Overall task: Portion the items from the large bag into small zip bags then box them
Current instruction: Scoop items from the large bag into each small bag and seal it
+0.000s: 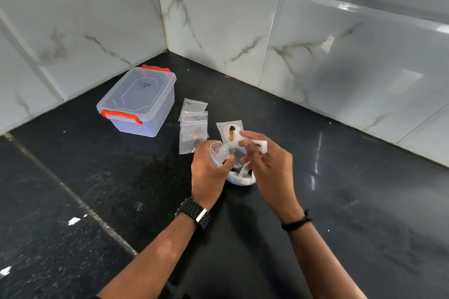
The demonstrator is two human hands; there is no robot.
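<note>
Both hands curled: left hand point(209, 170) grips a clear bag point(220, 153), right hand point(267, 160) pinches a white piece point(261, 145).

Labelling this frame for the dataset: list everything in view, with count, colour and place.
storage box: 1, clear with orange latches, lid on, far left of the counter near the wall corner
filled small zip bags: about 3, clear, overlapping on the counter right of the box
zip bag with dark and tan items: 1, clear, on the counter just beyond the hands
large bag: 1, clear and white, crumpled, under and between the hands
white block: 1, white, in the right hand's grip
counter: 1, black, speckled
wall tiles: white marble, behind the counter
wristwatch: 1, black, left wrist
wristband: 1, black, right wrist
left hand: holds the large bag's mouth
right hand: pinches the white block
</note>
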